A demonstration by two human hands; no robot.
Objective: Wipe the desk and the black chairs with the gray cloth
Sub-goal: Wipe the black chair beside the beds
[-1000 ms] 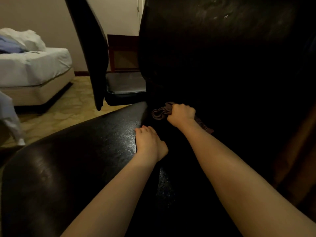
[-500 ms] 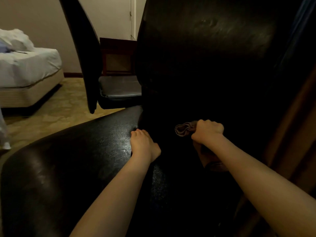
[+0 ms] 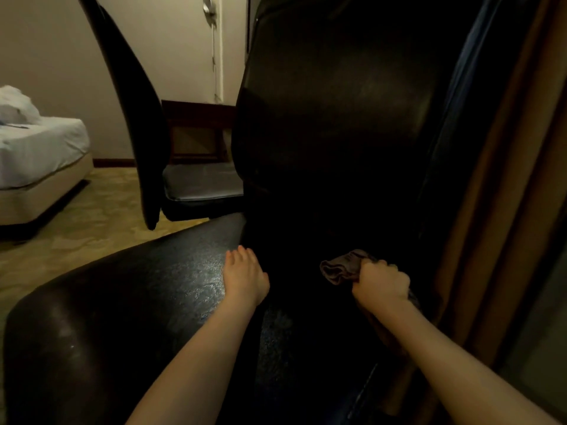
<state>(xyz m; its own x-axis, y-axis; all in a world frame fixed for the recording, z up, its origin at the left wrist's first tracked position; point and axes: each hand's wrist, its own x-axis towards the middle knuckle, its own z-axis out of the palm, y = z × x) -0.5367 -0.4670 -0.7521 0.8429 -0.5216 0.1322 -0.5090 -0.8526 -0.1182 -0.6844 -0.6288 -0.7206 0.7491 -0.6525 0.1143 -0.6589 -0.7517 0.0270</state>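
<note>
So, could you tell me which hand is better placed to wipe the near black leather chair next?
The right hand: it grips the crumpled gray cloth low by the black leather chair's backrest. The left hand rests flat on the seat, holding nothing.

Crumpled gray cloth [image 3: 340, 266]: partly buried in the right hand [image 3: 380, 283] and under its wrist.
Near black leather chair [image 3: 331, 118]: backrest top cut by upper edge, lower part lost in shadow.
</note>
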